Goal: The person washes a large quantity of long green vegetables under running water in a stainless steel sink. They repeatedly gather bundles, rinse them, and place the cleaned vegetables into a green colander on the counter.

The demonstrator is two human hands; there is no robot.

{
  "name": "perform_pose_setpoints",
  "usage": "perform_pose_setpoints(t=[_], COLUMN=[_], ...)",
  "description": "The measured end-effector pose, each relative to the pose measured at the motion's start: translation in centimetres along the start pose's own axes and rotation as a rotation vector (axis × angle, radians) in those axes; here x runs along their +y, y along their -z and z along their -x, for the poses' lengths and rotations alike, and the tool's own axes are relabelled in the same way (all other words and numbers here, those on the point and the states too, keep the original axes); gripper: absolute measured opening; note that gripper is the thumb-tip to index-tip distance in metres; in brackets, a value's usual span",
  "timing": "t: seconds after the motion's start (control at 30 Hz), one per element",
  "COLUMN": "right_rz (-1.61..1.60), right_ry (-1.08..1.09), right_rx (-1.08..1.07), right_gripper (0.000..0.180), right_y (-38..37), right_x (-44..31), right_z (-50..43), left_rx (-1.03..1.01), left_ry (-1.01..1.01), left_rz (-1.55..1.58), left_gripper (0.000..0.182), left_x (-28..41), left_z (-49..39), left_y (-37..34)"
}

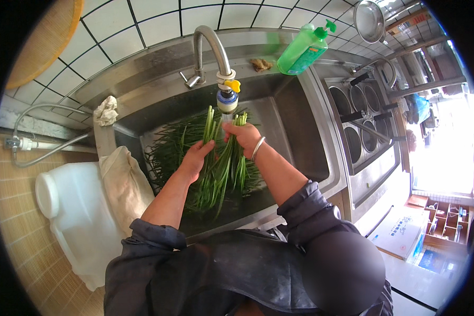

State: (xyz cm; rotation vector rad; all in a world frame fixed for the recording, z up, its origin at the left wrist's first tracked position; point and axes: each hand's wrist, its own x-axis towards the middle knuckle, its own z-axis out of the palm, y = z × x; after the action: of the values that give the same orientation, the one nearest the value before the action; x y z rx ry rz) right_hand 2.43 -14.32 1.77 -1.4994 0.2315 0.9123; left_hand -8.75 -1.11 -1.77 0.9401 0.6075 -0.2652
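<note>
Under the steel gooseneck faucet (215, 49), my left hand (195, 160) is closed around a bunch of green garlic chives, pale stem ends pointing up. My right hand (243, 136), with a silvery bangle at the wrist, grips another bunch (231, 166) just below the spout. Water runs from the white and blue filter nozzle (227, 100), which has a yellow lever (233, 85), onto the stems. More long green leaves (168, 148) lie in the stainless steel sink (304, 158) beneath and left of both hands. Some fingertips are hidden by the stems.
A green pump bottle (302, 51) and a brown scrap (261, 64) stand on the sink's back ledge. A crumpled white cloth (106, 111) lies at the left corner. Beige cloth (124, 181) and a white plastic jug (79, 209) are left of the sink; a steel unit with round wells (359, 118) is right.
</note>
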Motion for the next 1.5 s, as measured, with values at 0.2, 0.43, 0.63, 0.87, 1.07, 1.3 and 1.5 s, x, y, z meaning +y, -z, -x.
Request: perform_pose_setpoints(t=[0.2, 0.43, 0.63, 0.87, 1.07, 1.3, 1.5], right_rz=[0.116, 0.164, 0.379, 0.004, -0.213, -0.199, -0.496], right_ry=[0.045, 0.184, 0.240, 0.124, 0.014, -0.032, -0.153], right_rx=[-0.074, -0.096, 0.379, -0.133, -0.128, -0.051, -0.125], right_gripper=[0.015, 0.013, 0.020, 0.016, 0.017, 0.020, 0.017], right_y=[-0.6, -0.3, 0.8, 1.5, 0.1, 0.1, 1.2], right_x=[0.1, 0.8, 0.5, 1.6, 1.3, 0.3, -0.2], right_z=[0.0, 0.4, -1.4, -0.2, -0.3, 0.1, 0.3], left_rx=[-0.072, 0.036, 0.074, 0.117, 0.088, -0.037, -0.023], left_ry=[-0.034, -0.010, -0.113, -0.150, -0.143, -0.088, 0.051], left_rz=[0.028, -0.057, -0.292, -0.161, -0.035, -0.150, 0.197], left_gripper=[0.028, 0.022, 0.019, 0.020, 0.020, 0.023, 0.028], left_x=[0.6, 2.3, 2.1, 1.8, 1.8, 1.9, 2.0], left_z=[0.5, 0.0, 0.0, -0.1, -0.5, -0.2, 0.1], left_y=[-1.0, -1.7, -2.5, -2.7, -2.5, -2.2, -1.2])
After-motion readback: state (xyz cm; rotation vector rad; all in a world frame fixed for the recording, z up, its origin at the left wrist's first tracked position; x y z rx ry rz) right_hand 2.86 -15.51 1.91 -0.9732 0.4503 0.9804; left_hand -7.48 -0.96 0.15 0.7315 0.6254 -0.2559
